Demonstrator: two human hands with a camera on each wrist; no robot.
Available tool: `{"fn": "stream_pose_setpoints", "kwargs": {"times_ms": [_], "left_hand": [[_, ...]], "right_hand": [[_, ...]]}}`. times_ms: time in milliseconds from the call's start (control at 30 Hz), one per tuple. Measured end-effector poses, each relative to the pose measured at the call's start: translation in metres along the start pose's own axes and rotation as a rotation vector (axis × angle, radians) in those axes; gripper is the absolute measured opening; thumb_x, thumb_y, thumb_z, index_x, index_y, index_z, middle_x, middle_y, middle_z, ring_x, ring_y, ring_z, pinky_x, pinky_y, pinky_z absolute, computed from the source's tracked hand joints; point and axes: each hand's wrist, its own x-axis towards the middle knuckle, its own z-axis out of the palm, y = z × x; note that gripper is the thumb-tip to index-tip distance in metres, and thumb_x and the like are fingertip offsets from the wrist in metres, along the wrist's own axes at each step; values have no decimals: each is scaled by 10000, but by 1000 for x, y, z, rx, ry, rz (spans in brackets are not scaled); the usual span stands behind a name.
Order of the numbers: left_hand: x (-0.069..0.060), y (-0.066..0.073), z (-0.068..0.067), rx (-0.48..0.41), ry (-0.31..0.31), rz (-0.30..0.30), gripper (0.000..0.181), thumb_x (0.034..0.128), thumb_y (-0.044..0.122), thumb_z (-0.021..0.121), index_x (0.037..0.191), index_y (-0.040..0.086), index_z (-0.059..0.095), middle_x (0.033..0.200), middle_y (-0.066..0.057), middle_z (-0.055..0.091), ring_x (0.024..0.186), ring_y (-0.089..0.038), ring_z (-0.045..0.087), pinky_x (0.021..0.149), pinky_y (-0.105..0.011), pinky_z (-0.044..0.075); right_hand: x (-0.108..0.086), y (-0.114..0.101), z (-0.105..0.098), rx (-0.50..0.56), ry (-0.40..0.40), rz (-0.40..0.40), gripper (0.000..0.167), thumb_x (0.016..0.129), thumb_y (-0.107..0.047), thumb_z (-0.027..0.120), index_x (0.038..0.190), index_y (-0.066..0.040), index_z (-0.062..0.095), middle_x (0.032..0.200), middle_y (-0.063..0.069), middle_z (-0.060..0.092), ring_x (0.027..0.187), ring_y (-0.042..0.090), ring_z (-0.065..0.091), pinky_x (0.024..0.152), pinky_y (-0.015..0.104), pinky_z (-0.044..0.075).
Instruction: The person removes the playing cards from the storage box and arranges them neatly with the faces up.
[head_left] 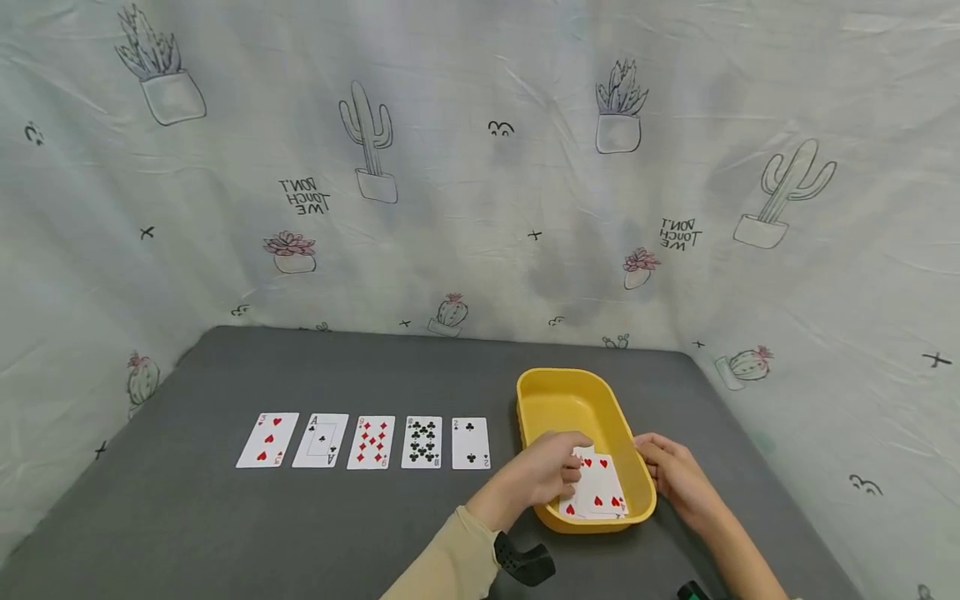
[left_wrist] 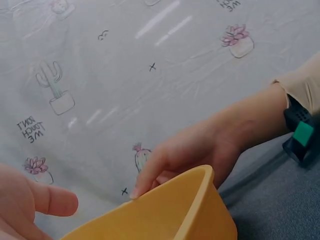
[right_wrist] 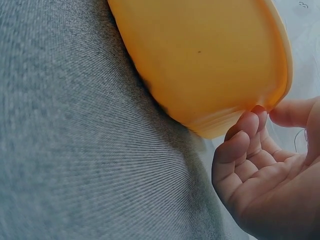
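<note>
Playing cards with red hearts [head_left: 600, 483] lie face up in the near end of a yellow container [head_left: 562, 408]. My left hand [head_left: 543, 471] reaches over its left side, index finger extended above the cards; whether it touches them is unclear. In the left wrist view the thumb of this hand [left_wrist: 30, 205] stands out straight, clear of the container [left_wrist: 160, 210]. At the container's right side, my right hand [head_left: 678, 479] grips the rim. The right wrist view shows the right hand [right_wrist: 265, 185] pinching the edge between thumb and fingers.
Left of the container, several face-up cards form a row on the grey table [head_left: 225, 542], from a three of hearts [head_left: 267, 440] to a two of clubs [head_left: 471, 443]. A pale curtain [head_left: 450, 167] with cactus drawings hangs behind and beside the table.
</note>
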Motion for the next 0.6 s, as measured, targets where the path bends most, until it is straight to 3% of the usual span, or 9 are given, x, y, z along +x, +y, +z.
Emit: {"fn": "stream_pose_setpoints", "kwargs": {"times_ms": [133,233,367,500,600], "left_hand": [[0,-1,5,9,33,-7,404,949,181,606,1253,-23,437,947,-145,399,701,-195,338,671,-324,277],[2,-2,7,13,66,-13,438,949,186,611,1286,-37,440,1043,-195,436,744,-228,401,701,-332,357],[6,-5,7,22,92,-8,519,939,197,631,1337,-71,431,1208,-268,463,917,-313,537,875,-433,498],[6,-8,6,19,91,11,572,933,201,628,1367,-92,399,1308,-339,423,1039,-380,529,952,-550,449],[5,-9,7,37,130,31,624,925,206,631,1397,-99,359,1340,-326,401,1139,-430,461,995,-584,394]], "right_hand": [[0,2,-3,6,-17,-7,284,1045,-218,497,1097,53,565,945,120,669,807,182,656,690,331,559],[1,4,-4,9,-22,-13,278,1044,-215,499,1092,49,571,946,117,670,810,176,658,693,333,560],[2,4,-4,7,-16,-16,278,1042,-213,503,1093,53,570,940,116,666,804,184,657,693,339,562],[3,5,-3,13,-21,-16,277,1041,-214,507,1091,50,573,938,114,666,806,189,658,697,342,563],[3,6,-3,20,-29,-16,274,1043,-214,504,1088,46,578,939,108,667,807,180,658,695,334,562]]}}
